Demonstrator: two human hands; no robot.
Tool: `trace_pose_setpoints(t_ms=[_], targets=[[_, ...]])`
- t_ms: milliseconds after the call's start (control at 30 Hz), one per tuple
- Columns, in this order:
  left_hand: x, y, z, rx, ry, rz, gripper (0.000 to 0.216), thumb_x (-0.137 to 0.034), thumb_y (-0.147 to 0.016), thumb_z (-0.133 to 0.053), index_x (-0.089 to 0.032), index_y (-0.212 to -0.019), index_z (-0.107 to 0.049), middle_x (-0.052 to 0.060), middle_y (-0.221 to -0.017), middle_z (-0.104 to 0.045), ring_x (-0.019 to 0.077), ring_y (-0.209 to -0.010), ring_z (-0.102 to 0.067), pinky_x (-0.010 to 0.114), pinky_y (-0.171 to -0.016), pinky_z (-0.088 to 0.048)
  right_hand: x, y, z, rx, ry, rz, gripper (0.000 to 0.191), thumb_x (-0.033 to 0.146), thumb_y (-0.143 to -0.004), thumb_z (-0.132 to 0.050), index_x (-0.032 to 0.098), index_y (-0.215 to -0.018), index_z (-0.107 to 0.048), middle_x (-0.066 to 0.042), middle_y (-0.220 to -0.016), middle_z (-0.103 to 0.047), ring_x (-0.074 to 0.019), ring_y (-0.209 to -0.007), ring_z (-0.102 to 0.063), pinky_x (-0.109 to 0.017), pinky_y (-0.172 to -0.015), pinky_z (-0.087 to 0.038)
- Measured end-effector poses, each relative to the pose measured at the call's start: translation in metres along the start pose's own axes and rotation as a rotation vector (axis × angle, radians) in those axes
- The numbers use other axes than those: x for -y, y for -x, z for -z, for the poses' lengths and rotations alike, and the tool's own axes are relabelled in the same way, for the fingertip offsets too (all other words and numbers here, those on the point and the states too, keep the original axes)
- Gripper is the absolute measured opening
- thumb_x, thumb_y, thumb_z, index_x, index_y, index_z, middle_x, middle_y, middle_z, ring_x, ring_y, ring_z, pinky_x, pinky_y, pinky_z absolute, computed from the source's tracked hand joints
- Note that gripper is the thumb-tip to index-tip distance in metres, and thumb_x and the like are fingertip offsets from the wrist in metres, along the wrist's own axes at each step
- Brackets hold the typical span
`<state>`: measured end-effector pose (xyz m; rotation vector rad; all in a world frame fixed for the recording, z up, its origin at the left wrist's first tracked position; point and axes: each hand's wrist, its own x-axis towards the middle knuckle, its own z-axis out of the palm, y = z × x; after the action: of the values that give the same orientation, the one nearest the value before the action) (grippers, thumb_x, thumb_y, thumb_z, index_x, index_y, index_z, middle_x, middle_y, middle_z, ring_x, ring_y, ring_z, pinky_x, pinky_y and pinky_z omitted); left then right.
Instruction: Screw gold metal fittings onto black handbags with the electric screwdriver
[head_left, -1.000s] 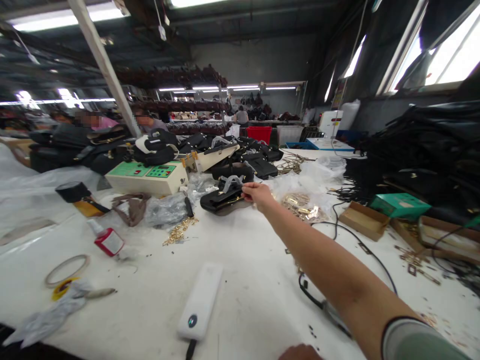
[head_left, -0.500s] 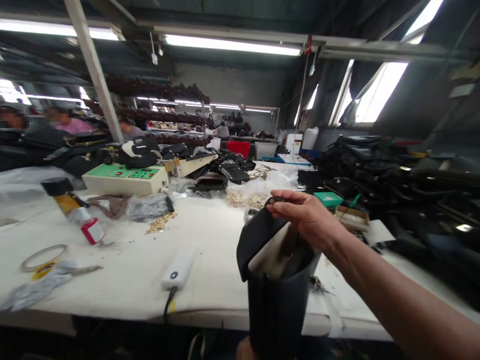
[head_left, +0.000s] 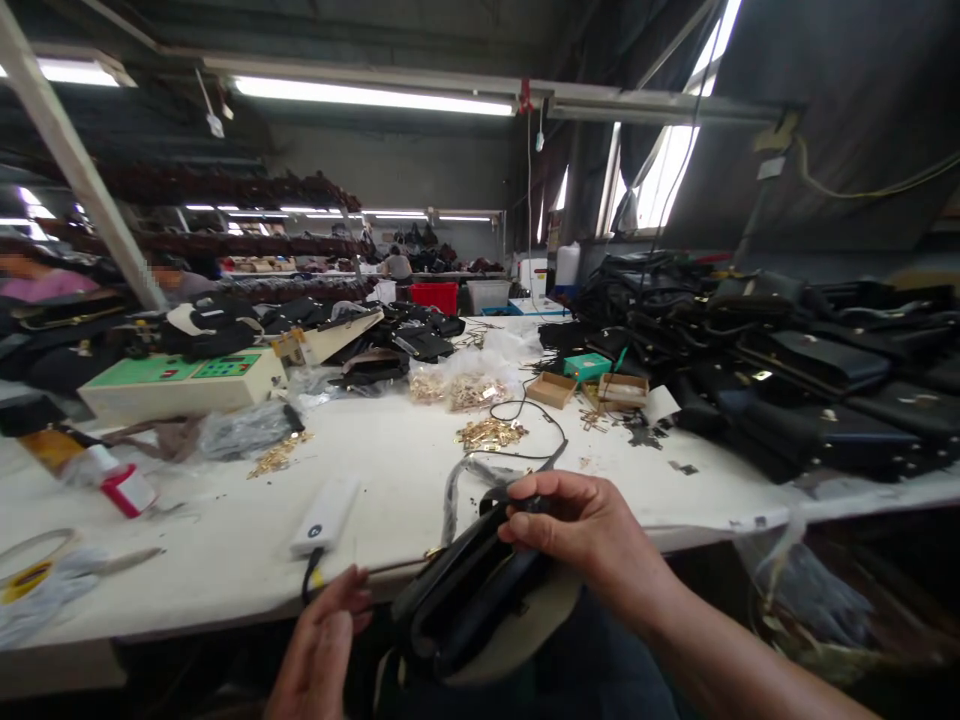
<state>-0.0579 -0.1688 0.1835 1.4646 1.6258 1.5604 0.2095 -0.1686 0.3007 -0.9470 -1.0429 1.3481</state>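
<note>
A black handbag (head_left: 450, 590) is tilted at the table's front edge, its top side showing dark folds and a pale flap or lining below. My right hand (head_left: 592, 525) pinches the bag's upper right end between thumb and fingers. Just left of the bag, my left hand (head_left: 322, 640) has its fingers stretched out, apart from the bag, holding nothing. Behind the bag lie a plastic-wrapped strap (head_left: 451, 500) and a pile of gold metal fittings (head_left: 491, 434).
A white power bank (head_left: 326, 515) with a black cable lies left of centre. Beyond it are a red bottle (head_left: 129, 490) and a green-topped machine (head_left: 184, 385). Stacked black bags (head_left: 817, 390) fill the right side. Small cardboard boxes (head_left: 551, 390) stand mid-table.
The view has turned right. My right hand has lowered the bag and tipped it from upright to slanted. My left hand has come into sight beside it.
</note>
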Motion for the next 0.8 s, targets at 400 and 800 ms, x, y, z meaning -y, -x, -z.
trace_pose_setpoints(t_ms=[400, 800], targets=[[-0.064, -0.012, -0.049, 0.567, -0.659, -0.876, 0.043, -0.009, -0.091, -0.044, -0.024, -0.125, -0.066, 0.004, -0.108, -0.078, 0.0218, -0.092, -0.073, 0.039, -0.086, -0.057, -0.082, 0.013, -0.002, -0.092, -0.126, -0.108, 0.044, 0.039, -0.052, -0.099, 0.019, -0.085, -0.077, -0.002, -0.082, -0.076, -0.0151, -0.074, -0.069, -0.025, -0.073, -0.053], [-0.029, -0.030, -0.103, 0.588, -0.663, -0.774, 0.045, -0.003, -0.088, -0.045, -0.025, -0.122, -0.067, 0.004, -0.114, -0.076, 0.0209, -0.093, -0.073, 0.033, -0.078, -0.056, -0.110, -0.029, 0.023, -0.048, 0.070, -0.182, 0.053, 0.068, -0.076, -0.075, 0.015, -0.075, -0.070, -0.006, -0.067, -0.070, -0.0183, -0.060, -0.067, -0.025, -0.055, -0.049]])
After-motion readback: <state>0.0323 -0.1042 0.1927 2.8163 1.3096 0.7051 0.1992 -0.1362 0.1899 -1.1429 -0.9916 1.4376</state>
